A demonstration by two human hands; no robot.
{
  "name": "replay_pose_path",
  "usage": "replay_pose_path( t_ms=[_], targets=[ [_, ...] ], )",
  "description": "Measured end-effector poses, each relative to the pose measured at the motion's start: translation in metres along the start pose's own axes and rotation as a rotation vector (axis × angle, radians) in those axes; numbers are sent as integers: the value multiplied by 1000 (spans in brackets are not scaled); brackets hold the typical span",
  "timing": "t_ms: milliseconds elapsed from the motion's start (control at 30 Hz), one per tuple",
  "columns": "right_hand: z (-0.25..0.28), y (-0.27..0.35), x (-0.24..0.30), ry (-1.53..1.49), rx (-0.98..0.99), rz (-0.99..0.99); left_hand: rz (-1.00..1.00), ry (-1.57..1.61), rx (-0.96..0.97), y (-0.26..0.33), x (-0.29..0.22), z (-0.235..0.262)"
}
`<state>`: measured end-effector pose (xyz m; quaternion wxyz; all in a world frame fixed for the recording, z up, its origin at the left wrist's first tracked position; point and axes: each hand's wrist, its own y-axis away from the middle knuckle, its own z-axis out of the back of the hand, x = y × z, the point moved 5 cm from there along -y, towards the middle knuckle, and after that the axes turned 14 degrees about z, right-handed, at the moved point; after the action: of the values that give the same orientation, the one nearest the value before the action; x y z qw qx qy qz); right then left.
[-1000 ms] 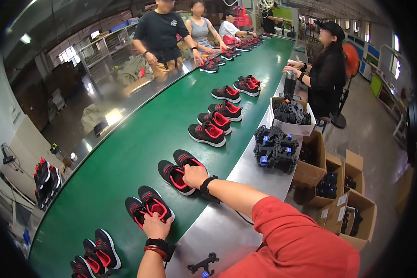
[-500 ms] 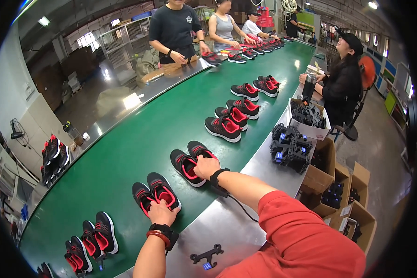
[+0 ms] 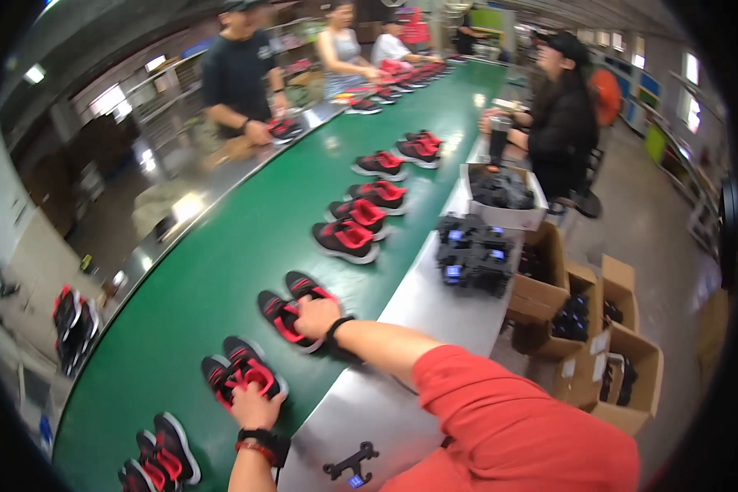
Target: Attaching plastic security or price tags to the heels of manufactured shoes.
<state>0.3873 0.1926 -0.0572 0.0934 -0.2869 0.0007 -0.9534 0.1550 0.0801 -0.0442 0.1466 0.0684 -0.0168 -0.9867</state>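
Observation:
Pairs of black and red shoes lie along a green conveyor belt (image 3: 221,254). My left hand (image 3: 256,403) grips the heels of the near pair of shoes (image 3: 239,371) at the belt's near edge. My right hand (image 3: 316,316) rests on the heels of a second pair of shoes (image 3: 287,303), just beyond the first. A black wristband sits on each wrist. A third pair (image 3: 160,459) lies at the lower left of the belt.
More pairs (image 3: 361,217) run up the belt. A silver bench (image 3: 402,328) carries a black bracket (image 3: 348,467), a pile of black parts (image 3: 471,254) and a white bin (image 3: 504,193). Open cardboard boxes (image 3: 599,336) stand at right. Other people work along both sides.
The view has tilted and shifted a little, so the shoes sit lower and further right in the picture. Both hands stay on the same two pairs of shoes.

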Motion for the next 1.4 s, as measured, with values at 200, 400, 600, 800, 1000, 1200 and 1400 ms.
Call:
replay_pose_path(
  t_ms=[200, 400, 600, 800, 1000, 1200, 1400],
  targets=[
    [-12, -6, 15, 7, -91, 46, 51, -15, -31, -1, 21, 4],
    [-4, 4, 12, 32, -178, 52, 28, 2, -33, 1, 16, 5],
    [-14, 9, 18, 34, -185, 76, 58, -19, -10, 5, 29, 4],
    [8, 25, 42, 218, -232, 287, 39, 17, -38, -5, 47, -6],
    [30, 101, 76, 196, -364, 772, -6, 120, -67, -19, 40, -11],
    [-20, 226, 130, -36, 229, 1014, 39, 83, -93, -8, 23, -4],
    [-55, 268, 135, -29, 334, 1060, -372, 181, -342, 50, 61, 23]
  ],
)
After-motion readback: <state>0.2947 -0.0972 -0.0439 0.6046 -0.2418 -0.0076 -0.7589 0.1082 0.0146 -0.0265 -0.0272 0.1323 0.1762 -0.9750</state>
